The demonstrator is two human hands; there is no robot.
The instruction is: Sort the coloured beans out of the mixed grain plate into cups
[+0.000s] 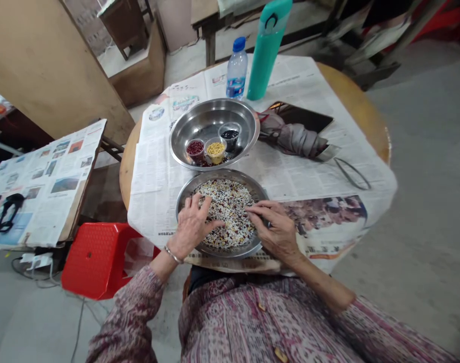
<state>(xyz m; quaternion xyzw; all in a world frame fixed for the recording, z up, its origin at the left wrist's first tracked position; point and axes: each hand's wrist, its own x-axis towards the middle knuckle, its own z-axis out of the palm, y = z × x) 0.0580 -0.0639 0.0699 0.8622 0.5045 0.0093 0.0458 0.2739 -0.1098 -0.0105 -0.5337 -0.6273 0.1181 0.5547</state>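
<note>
A shallow steel bowl stands at the table's near edge, filled with mixed white rice, dark red, black and yellow beans. My left hand rests at its left side, fingers spread over the grains. Over the right rim, my right hand has thumb and fingertips pinched together; anything between them is too small to make out. Just behind sits a larger steel basin. Inside it are three clear cups: one of red beans, one of yellow beans and one of black beans.
Newspaper covers the round table. Toward the back stand a water bottle and a teal bottle. A folded umbrella lies right of the basin. On the floor at left is a red stool, beside a newspaper-covered low table.
</note>
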